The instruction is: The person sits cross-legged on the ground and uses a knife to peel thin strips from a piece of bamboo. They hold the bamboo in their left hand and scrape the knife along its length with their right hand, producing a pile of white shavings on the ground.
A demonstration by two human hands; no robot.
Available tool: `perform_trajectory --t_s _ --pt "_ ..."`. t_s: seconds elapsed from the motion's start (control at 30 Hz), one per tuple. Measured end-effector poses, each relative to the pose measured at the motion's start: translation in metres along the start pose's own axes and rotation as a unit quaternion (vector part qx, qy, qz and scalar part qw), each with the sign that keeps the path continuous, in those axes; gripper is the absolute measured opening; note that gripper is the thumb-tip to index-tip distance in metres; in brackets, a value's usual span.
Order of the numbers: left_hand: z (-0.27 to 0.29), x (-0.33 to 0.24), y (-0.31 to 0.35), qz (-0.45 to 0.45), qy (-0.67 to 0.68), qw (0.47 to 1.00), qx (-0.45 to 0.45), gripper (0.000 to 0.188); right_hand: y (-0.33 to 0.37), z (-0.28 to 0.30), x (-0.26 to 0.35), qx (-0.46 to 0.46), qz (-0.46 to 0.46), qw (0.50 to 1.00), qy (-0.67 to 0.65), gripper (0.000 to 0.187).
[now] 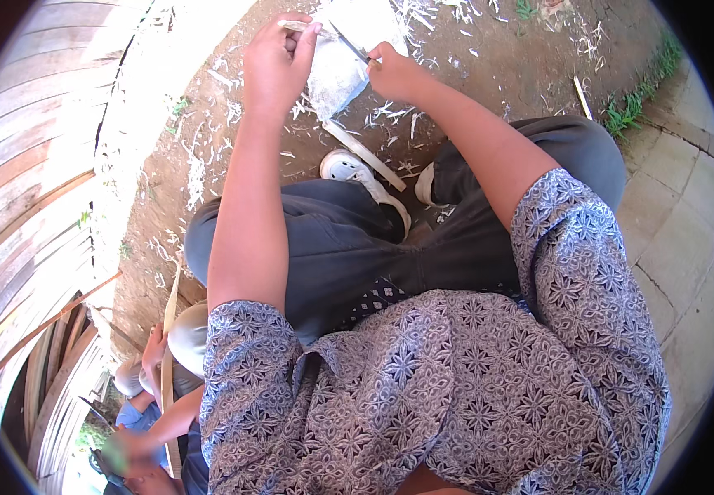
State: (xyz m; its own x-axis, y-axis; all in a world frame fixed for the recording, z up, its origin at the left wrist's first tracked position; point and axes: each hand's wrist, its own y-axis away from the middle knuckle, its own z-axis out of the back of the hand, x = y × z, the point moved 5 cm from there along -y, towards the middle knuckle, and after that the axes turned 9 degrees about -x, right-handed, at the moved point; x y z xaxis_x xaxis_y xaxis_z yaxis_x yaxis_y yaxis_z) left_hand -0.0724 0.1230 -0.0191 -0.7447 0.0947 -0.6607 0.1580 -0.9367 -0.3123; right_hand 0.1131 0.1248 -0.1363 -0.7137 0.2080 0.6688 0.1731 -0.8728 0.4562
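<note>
Slim pale wood strip pinched in left hand, between thumb and fingers; right hand clenched round straight thin-bladed knife.

Blade looks metal, wood strip matt, shirt matt cloth, grnd v. rough.
</note>
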Motion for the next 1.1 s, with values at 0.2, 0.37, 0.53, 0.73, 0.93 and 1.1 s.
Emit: perform_trajectory --t_s 0.2,0.37,0.53,0.73,0.93,1.1 --pt "-0.002 0.012 -0.006 0.028 0.034 0.999 -0.018 0.023 0.002 0.008 0.010 0.000 0.003 0.999 -0.038 0.044" --pt "0.011 0.025 -0.012 0.182 0.166 0.966 -0.077 0.026 0.005 0.007 0.015 0.003 -0.010 0.999 -0.043 0.042" --pt "0.010 0.029 -0.015 0.227 0.273 0.932 -0.068 0.027 0.000 -0.003 0.002 -0.007 0.016 1.000 -0.021 0.044" --pt "0.012 0.028 -0.015 0.243 0.273 0.928 -0.065 0.032 0.001 -0.004 0.004 -0.002 -0.012 0.999 -0.037 0.040" --pt "0.014 0.027 -0.014 0.255 0.268 0.927 -0.067 0.037 0.005 0.002 0.013 0.023 -0.017 0.998 -0.064 0.051" --pt "0.012 0.024 -0.014 0.257 0.267 0.927 -0.062 0.042 -0.001 -0.004 0.005 0.014 -0.027 0.996 -0.083 0.052"
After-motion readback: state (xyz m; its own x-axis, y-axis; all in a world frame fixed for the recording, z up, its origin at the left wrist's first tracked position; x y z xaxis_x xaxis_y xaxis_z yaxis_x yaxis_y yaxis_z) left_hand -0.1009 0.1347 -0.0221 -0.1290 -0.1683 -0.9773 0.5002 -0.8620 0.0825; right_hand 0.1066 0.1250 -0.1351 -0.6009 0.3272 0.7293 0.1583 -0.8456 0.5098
